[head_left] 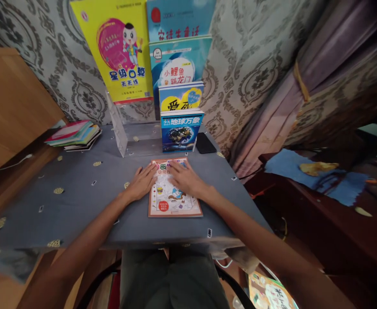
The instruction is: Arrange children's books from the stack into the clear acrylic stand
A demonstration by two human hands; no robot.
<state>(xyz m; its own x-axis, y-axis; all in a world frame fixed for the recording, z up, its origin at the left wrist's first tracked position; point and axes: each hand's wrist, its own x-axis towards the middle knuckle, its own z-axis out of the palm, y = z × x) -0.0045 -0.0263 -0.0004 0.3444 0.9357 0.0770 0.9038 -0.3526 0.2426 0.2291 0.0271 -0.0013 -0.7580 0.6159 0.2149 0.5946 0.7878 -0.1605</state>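
Note:
A thin picture book (pixel 172 206) with an orange-brown border and a pale illustrated cover lies closed on the grey patterned tablecloth (pixel 88 206). My left hand (pixel 143 181) rests on its upper left side, fingers stretched out flat and part of the palm over the cloth. On the upper right of the cover lies my right hand (pixel 187 179), its fingers spread and flat. Both hands hide part of the title. Just behind the book, a clear acrylic stand (pixel 143 146) holds a blue earth book (pixel 180 134) at its front right.
A yellow workbook (pixel 117 56) and a teal storybook (pixel 182 60) stand upright in the rack. Right of it lies a black phone-like slab (pixel 205 143). A book stack (pixel 75 135) sits at back left. Beyond the table's right edge is a blue cloth (pixel 291 165).

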